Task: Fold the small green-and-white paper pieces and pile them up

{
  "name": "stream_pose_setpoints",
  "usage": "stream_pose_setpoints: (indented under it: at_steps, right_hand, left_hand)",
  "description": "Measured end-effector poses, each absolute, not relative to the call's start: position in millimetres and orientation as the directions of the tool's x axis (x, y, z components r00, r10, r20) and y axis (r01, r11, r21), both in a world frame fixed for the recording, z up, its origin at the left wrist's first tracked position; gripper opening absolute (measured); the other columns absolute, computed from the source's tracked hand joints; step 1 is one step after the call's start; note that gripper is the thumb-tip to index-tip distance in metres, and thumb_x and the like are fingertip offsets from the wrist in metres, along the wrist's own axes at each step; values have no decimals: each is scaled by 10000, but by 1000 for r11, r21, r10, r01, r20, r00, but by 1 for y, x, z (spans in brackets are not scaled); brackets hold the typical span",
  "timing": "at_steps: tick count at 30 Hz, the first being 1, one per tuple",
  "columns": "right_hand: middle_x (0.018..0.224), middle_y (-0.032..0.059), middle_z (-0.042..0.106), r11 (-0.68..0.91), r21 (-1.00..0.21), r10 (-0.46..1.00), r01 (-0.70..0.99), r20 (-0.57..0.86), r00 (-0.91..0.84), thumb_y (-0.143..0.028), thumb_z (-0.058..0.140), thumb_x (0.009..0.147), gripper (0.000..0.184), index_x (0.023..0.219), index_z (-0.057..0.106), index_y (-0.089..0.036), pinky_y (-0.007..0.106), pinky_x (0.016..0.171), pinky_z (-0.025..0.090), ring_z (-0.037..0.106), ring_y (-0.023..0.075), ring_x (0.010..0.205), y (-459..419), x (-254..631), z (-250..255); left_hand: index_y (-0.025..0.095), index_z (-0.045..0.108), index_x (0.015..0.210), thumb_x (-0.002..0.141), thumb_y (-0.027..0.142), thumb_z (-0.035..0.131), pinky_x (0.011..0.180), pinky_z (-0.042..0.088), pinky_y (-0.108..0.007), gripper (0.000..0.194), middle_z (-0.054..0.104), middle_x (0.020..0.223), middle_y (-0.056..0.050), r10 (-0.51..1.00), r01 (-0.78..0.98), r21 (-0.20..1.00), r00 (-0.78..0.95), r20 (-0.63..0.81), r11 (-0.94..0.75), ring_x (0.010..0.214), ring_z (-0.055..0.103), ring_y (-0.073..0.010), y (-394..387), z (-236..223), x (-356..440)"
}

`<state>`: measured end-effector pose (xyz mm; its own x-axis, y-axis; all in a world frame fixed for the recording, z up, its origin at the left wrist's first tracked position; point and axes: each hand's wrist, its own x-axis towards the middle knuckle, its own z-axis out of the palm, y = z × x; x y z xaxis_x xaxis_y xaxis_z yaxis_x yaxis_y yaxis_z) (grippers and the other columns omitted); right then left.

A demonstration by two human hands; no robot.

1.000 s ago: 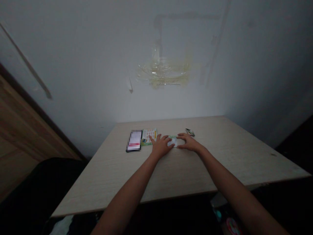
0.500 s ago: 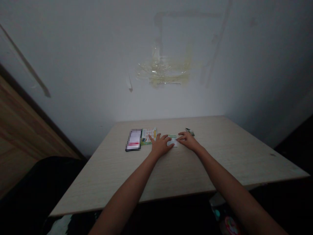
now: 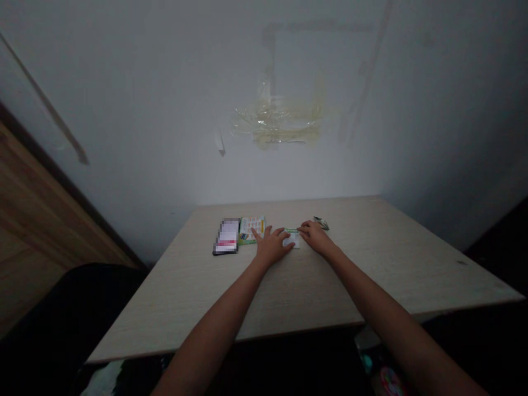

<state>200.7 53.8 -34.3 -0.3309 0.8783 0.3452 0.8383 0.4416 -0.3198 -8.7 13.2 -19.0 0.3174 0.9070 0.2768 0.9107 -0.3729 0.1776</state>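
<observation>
A small white-and-green printed paper (image 3: 292, 240) lies flat on the table between my hands. My left hand (image 3: 271, 246) is open, its fingers spread, with the thumb and forefinger side resting on the paper's left part. Its outer fingers reach toward a larger printed leaflet (image 3: 252, 226) in white, green and yellow. My right hand (image 3: 316, 236) is closed at the paper's upper right corner, its fingertips drawn together on that edge. Just behind the right hand lies a small dark-and-white folded piece (image 3: 320, 223), partly covered by it.
Left of the leaflet lies a phone (image 3: 226, 236) with a blurred, lit screen. The pale wooden table (image 3: 289, 297) meets a wall (image 3: 165, 110) with old clear tape (image 3: 284, 124). A dark chair-like shape (image 3: 70, 324) stands at the left.
My right hand's fingers have drawn closer together and shifted slightly up along the paper's right edge. The left hand stays in place. The view has shifted slightly.
</observation>
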Motion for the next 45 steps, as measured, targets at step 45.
stream_pose_setpoints:
  at_steps: [45]
  right_hand:
    - [1388,167,487,462,-440,886,770,251,-389,-411,735,753,563,1259,637,-184,481,1119,311,433,309,1304,44,212,-41]
  left_hand:
    - [444,554,1279,867,660,416,1017,-160,-783,485,472,1477,51,901,905,176,332,279,-388,1397,301,-380,11,-26,-12]
